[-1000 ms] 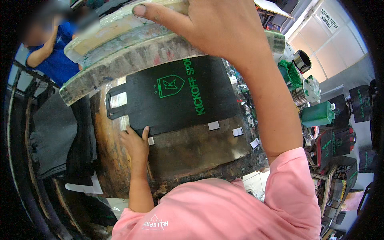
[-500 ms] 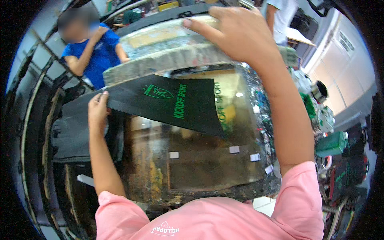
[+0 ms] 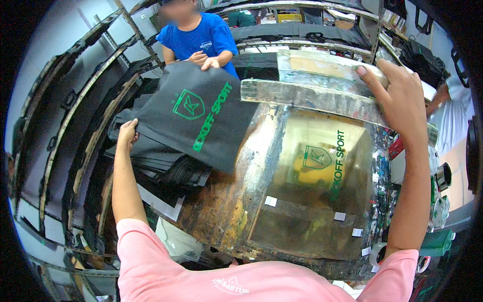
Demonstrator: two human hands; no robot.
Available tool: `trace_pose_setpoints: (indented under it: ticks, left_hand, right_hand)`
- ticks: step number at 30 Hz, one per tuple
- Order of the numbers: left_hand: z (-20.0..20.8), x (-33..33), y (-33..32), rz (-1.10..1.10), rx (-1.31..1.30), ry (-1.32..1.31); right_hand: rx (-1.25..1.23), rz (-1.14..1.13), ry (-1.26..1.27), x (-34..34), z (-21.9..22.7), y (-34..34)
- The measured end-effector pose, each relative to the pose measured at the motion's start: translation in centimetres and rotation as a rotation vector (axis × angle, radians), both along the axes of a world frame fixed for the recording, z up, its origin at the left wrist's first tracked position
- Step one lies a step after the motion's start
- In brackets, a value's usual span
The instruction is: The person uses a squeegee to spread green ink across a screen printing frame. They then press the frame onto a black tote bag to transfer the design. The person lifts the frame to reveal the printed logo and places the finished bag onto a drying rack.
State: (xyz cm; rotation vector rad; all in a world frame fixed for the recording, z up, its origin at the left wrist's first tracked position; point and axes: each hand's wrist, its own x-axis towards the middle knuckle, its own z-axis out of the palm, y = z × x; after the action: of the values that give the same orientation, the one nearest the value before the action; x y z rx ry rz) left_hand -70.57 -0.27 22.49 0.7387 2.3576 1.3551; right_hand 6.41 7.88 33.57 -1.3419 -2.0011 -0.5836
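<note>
My left hand (image 3: 129,134) pinches the near left corner of a black fabric bag (image 3: 151,118), held out flat and slightly tilted above the left side of the table. Green lettering and a shield emblem show on its upper face. A co-worker's hands (image 3: 207,60) are at its far edge. My right hand (image 3: 402,98) is wrapped over the right end of a raised screen-printing frame (image 3: 312,95). Beneath lies a glassy print bed (image 3: 297,229) bearing the same design in green, with several small white tabs along its near part.
Dark racks (image 3: 90,136) curve along the left. More black fabric (image 3: 173,171) lies stacked under the held bag. The co-worker in a blue shirt (image 3: 198,35) stands beyond it. At right are a green bottle (image 3: 435,243), a tape roll (image 3: 377,254) and cans; another person (image 3: 453,108) is behind.
The bag has come off the print bed and swung left toward the co-worker, whose hands have come to its far edge. My view has turned left; my right hand stays on the frame.
</note>
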Motion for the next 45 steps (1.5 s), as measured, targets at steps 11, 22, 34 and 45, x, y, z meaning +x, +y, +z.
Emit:
trace_pose_setpoints:
  ticks: [11, 22, 34, 45]
  left_hand:
    - [-2.0, 13.9, -10.6, -0.599, -0.508, 0.804]
    - [4.5, 17.5, -7.8, -0.539, -0.229, 0.831]
    - [-13.6, 51.5, -6.4, -1.189, -0.259, 0.999]
    - [-23.3, 63.8, -0.5, -1.652, -0.001, 0.929]
  right_hand:
    - [-0.089, -0.015, 0.03, -0.6, 0.5, -2.0]
    - [-0.097, -0.001, 0.002, 0.1, -0.3, -2.5]
    - [0.063, -0.017, -0.129, 1.4, -0.9, 1.2]
    - [-0.317, 0.079, -0.112, 1.8, 1.9, -1.0]
